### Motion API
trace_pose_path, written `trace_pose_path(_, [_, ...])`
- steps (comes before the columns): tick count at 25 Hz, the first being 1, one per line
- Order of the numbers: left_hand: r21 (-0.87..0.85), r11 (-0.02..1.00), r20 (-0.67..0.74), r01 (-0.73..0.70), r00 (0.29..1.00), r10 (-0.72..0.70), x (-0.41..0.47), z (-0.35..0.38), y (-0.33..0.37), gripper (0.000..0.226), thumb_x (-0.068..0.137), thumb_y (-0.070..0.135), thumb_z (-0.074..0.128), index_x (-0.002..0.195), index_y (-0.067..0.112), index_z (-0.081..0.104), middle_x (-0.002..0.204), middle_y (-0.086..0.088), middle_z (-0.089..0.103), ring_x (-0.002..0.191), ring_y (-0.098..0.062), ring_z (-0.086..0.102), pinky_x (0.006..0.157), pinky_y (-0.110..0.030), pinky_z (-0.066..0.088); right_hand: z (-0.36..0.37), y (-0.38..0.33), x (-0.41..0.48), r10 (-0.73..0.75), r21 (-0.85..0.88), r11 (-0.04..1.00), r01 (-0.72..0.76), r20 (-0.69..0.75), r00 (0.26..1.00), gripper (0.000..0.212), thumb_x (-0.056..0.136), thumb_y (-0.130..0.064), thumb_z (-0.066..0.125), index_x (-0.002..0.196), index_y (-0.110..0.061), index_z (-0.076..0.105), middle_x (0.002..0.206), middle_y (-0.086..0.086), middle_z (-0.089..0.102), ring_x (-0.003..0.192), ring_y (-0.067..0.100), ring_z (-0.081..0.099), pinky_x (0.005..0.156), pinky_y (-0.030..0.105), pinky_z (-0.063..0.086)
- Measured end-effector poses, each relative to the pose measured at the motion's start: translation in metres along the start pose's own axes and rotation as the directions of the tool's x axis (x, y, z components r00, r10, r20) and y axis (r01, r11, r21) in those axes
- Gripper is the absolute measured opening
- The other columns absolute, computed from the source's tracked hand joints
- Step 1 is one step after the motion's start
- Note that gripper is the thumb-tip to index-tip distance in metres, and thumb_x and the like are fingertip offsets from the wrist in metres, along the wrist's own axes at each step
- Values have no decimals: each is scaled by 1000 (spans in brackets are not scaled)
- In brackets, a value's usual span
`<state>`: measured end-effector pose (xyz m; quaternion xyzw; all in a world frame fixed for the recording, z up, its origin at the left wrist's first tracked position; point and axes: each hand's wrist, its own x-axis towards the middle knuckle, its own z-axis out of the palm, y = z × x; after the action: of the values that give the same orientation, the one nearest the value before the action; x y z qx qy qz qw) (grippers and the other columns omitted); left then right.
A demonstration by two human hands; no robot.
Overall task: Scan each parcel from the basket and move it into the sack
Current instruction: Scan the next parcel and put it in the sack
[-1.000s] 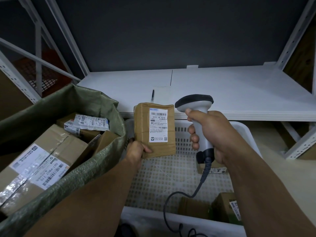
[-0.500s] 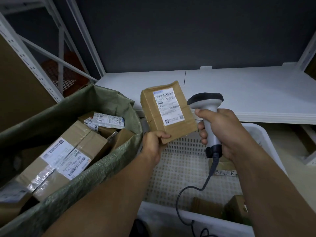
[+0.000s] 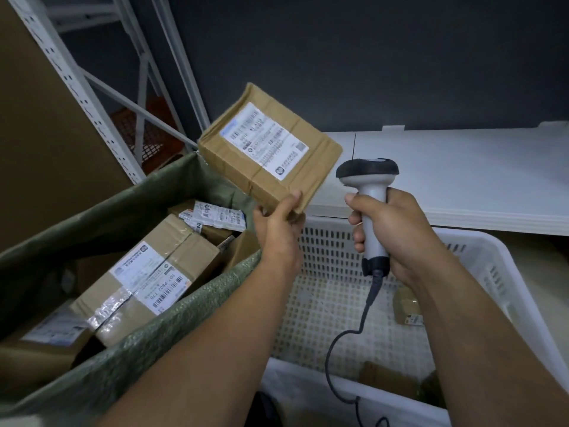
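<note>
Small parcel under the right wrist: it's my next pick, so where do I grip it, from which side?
Likely from above and its left, pinching across the top edges: the small parcel lies flat on the basket floor, left side clear, right side hidden by the forearm.

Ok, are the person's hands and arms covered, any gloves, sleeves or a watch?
No. The left hand and the right hand are bare, no gloves or rings in view; both forearms are bare to the frame's edge, no sleeve, watch or band.

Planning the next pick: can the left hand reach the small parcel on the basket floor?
Probably not yet: the left hand grips a box, and the right forearm overlaps the small parcel.
</note>
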<state>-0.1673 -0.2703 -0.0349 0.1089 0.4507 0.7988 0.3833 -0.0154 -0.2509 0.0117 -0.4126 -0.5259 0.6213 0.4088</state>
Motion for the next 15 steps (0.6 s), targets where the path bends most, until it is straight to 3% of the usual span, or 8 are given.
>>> trace_pose_path(3, [27,997,-148,-69,986,72,12,-12,19,78,82,24,84,145,22,38,135,-3,60,117,-17,62,109,-43,49,7,3,0,-3,-5,1000,4,32,999,16,95,-21,69,96,-8,60,75,7,61,48,17,53,51,31,49])
trace_pose_path(6, [181,979,-355,-90,923,150,29,-30,34,114,68,43,92,158,27,23,149,-2,44,133,-22,48,117,-48,39,13,6,2,18,-19,1000,-17,47,999,15,96,-20,69,94,-9,60,74,7,62,49,16,53,51,31,49])
trace_pose_path(8, [257,965,-455,-48,875,165,39,-40,36,122,65,51,92,159,27,19,154,-5,34,140,-26,39,119,-48,34,15,8,3,26,-26,999,-25,52,998,15,96,-20,68,93,-9,60,73,7,62,49,16,53,50,31,49])
trace_pose_path(12, [344,935,-573,90,809,133,53,-56,35,124,63,62,87,158,20,20,155,-10,29,145,-33,29,120,-52,30,19,11,6,39,-24,999,-37,63,997,16,96,-20,68,92,-8,59,73,8,61,48,17,52,49,31,48])
trace_pose_path(15, [398,903,-658,163,736,157,57,-63,39,96,81,48,80,153,12,27,154,-14,32,143,-35,33,119,-47,29,22,13,6,45,-24,999,-44,64,997,16,96,-20,69,92,-8,59,74,9,61,48,17,52,48,30,48])
